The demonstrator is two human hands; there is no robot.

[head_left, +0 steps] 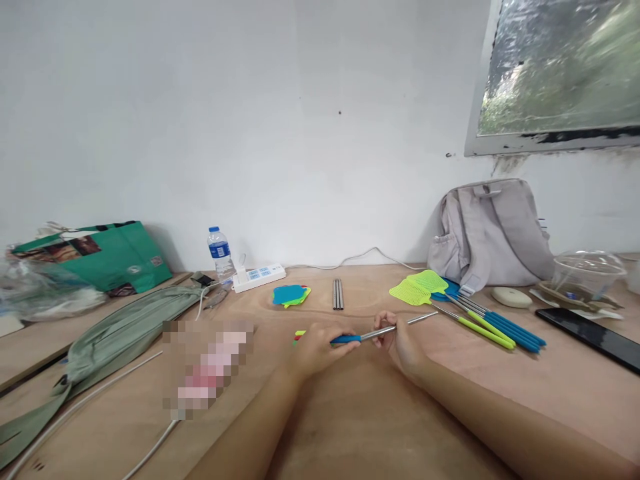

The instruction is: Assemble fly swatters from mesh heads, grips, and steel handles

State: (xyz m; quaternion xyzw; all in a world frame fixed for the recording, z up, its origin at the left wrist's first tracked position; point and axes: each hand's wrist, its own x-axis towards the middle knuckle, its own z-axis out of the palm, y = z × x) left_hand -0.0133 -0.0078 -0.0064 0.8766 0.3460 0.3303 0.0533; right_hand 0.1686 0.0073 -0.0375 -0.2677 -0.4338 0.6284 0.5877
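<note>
My left hand (320,345) is closed around the blue handle of a fly swatter rod (373,334), which has no paddle on its end. Along the metal shaft, my right hand (400,343) grips with curled fingers; the bare tip sticks out to the right. Partly hidden behind my left hand lie some yellow-green and red pieces (300,333). Farther back are a small pile of swatter paddles (290,295), blue on top, and several metal tubes (339,295). To the right lie fly swatters with yellow-green (487,332) and blue handles (515,331), their mesh paddles (417,287) overlapping.
Along the wall stand a grey backpack (493,233), a water bottle (220,253), a white power strip (260,277) and a green bag (120,257). A black phone (590,337), a white oval case (511,297) and a plastic bowl (590,273) lie right. A green strap (125,340) and cables lie left.
</note>
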